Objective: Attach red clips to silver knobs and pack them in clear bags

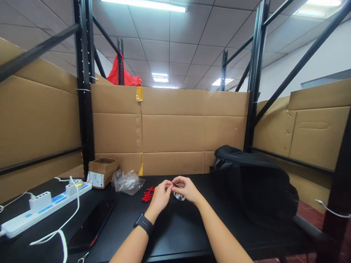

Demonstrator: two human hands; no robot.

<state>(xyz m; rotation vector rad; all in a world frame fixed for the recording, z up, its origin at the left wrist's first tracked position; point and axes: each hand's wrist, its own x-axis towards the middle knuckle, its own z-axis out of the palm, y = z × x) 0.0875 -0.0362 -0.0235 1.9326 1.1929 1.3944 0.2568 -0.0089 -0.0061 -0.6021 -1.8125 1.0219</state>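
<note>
My left hand (161,195), with a dark watch on its wrist, meets my right hand (186,188) above the black table. Thumb and fingers of both hands are pinched together at nearly the same spot. Something small and thin, partly dark, shows between the fingertips, but I cannot make out what it is. Just under my right fingers is a shiny, round silver object (180,197), partly covered by that hand. Left of my left hand lies a little pile of small red pieces (148,194), close to its knuckles.
At the back left stand a small open cardboard box (102,172) and a crumpled clear plastic bag (127,182). A white power strip (46,210) with cables and a dark phone (93,224) lie at left. A large black backpack (255,186) fills the right. Cardboard walls (172,133) enclose the table.
</note>
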